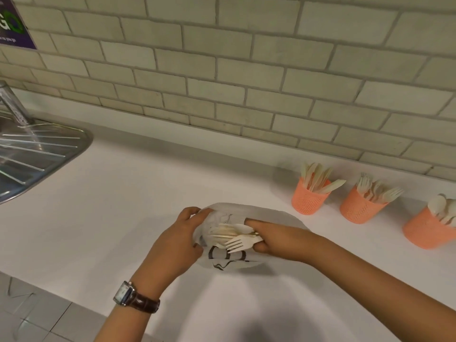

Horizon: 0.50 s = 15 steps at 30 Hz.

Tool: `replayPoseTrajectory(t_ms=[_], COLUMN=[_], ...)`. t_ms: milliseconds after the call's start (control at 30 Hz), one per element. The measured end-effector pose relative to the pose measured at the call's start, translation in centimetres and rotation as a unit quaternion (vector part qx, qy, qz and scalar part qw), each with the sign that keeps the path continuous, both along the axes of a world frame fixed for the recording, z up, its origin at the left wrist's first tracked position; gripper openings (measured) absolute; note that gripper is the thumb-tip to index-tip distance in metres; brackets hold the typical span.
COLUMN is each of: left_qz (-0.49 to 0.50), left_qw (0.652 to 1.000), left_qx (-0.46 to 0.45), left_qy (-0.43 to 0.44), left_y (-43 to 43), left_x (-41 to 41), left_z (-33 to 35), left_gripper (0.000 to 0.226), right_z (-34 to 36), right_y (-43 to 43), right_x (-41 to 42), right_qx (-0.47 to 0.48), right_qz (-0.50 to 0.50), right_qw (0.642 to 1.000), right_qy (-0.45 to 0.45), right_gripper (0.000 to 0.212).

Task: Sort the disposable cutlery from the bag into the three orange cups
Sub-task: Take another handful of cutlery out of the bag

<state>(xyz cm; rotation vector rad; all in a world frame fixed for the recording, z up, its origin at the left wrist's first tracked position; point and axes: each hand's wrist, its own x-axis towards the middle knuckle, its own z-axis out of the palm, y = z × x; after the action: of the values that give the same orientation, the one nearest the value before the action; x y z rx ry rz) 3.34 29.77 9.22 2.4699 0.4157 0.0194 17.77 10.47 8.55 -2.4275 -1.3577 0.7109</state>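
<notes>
- Head view: the left hand [177,245] pinches open the white printed plastic bag [246,257]; the right hand [271,239], inside its mouth, grasps pale wooden cutlery [234,236], a fork showing.
- The 3 perforated orange plastic cups [309,199] stand beyond the right hand; best lift the bundle clear, then separate by type.

Pale brick-pattern tiled wall [246,70] running behind a white worktop [123,206]. Steel sink drainer [37,154] sitting at the worktop's left edge. Purple poster [14,25] hanging upper left. Grey floor tiles [32,317] showing below the near edge.
</notes>
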Motion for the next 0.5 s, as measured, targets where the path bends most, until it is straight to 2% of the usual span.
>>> replayPoseTrajectory(t_ms=[100, 167, 233, 333, 433, 500], left_qz=[-0.009, -0.008, -0.001, 0.008, 0.009, 0.002], left_qw=[1.000, 0.999, 0.996, 0.993, 0.992, 0.989], left_qx=[-0.005, -0.043, -0.091, -0.110, -0.102, -0.114], left_qy=[0.008, -0.007, -0.021, -0.049, -0.072, -0.091], left_y=[0.2, -0.1, -0.5, -0.6, -0.5, -0.5], left_x=[0.2, 0.6, 1.0, 1.7, 2.2, 2.4], left_z=[-0.3, -0.3, -0.2, -0.4, -0.6, -0.6], left_gripper=[0.080, 0.081, 0.078, 0.069, 0.055, 0.053], right_z=[0.9, 1.0, 0.7, 1.3, 2.7, 3.0], right_y=[-0.4, -0.4, -0.2, 0.0, -0.2, -0.6], right_x=[-0.1, -0.5, -1.0, -1.6, -1.8, -1.8], right_qx=[0.103, 0.148, 0.208, 0.358, 0.491, 0.545], right_qz=[-0.023, -0.048, -0.105, -0.190, -0.263, -0.301], right_qw=[0.994, 0.987, 0.968, 0.899, 0.793, 0.724], right_qy=[0.038, 0.037, 0.093, 0.164, 0.247, 0.297], right_gripper=[0.014, 0.013, 0.019, 0.019, 0.030, 0.030])
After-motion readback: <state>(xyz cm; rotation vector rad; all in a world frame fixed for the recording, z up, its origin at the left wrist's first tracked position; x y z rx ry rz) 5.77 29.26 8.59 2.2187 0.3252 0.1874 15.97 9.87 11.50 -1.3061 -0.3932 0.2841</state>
